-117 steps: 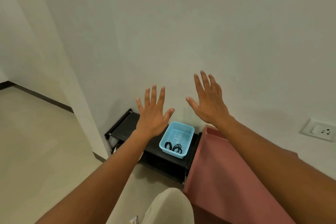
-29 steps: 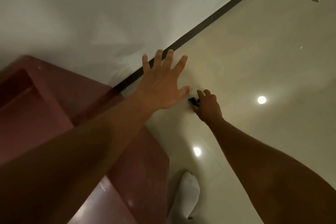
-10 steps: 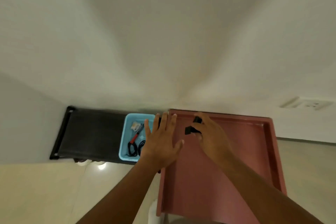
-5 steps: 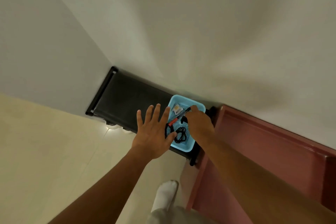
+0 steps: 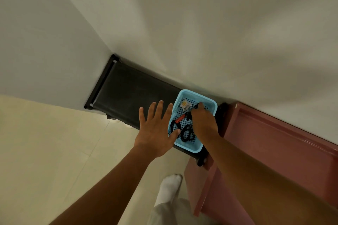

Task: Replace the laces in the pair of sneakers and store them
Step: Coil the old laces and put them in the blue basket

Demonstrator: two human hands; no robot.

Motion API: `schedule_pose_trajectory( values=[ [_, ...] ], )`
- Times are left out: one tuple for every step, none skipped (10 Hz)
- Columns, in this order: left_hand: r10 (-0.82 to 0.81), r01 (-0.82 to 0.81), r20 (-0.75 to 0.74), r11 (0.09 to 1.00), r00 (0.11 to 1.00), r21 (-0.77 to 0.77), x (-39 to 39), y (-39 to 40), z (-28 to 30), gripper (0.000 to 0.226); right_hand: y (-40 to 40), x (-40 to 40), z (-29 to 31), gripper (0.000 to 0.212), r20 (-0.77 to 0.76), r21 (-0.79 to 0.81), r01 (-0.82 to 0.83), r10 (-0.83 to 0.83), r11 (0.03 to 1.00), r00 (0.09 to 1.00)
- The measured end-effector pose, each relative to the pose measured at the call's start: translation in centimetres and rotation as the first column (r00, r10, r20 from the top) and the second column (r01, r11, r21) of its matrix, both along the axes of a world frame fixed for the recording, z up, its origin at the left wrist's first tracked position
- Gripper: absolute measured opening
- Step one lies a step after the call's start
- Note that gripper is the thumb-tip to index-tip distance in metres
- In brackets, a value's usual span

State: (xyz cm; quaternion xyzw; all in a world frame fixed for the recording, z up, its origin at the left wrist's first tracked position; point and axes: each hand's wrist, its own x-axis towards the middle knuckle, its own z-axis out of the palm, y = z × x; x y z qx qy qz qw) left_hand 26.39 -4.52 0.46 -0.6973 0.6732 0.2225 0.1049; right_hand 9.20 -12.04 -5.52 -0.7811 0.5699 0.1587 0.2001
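Note:
A light blue plastic basket (image 5: 188, 149) stands on the right end of a low black shoe rack (image 5: 128, 97). Coiled black laces (image 5: 186, 133) lie in its near half, with a red-handled tool (image 5: 180, 119) and a small white packet (image 5: 185, 105) further back. My right hand (image 5: 204, 120) reaches down into the basket, fingers curled, pinching a small black object (image 5: 189, 117) at the thumb. My left hand (image 5: 155, 133) hovers flat with spread fingers over the rack, its thumb at the basket's left rim. No sneakers are visible.
A pink table (image 5: 274, 142) stands right of the rack, against the white wall. My foot in a white sock (image 5: 169, 190) is on the pale tiled floor below the basket. The rack sits in a wall corner at its left end.
My right hand carried the small black object from the floor, over the pink table, down into the basket. Over the last half second it has sunk a little deeper. The left hand stays spread beside it.

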Motion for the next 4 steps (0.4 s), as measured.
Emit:
schedule_pose_trajectory(
  values=[
    [-0.016,0.015,0.018,1.000,1.000,0.018,0.0,-0.4,0.3,0.086,0.1,0.2,0.0,0.035,0.011,-0.003,0.018,-0.018,1.000,1.000],
    [-0.025,0.024,0.036,0.999,0.999,0.027,0.0,-0.6,0.8,0.086,0.1,0.1,0.2,0.036,0.027,-0.030,0.019,-0.018,0.999,0.999],
    [-0.041,0.041,0.050,0.999,0.998,-0.006,-0.2,-1.3,2.8,0.086,-0.1,-0.6,2.5,0.040,0.050,-0.063,0.044,-0.041,0.997,0.998],
    [-0.046,0.047,0.066,0.999,0.997,-0.020,-0.4,-1.2,4.6,0.086,0.2,-1.2,4.9,0.051,0.114,-0.133,0.080,-0.065,0.988,0.991]
  ],
)
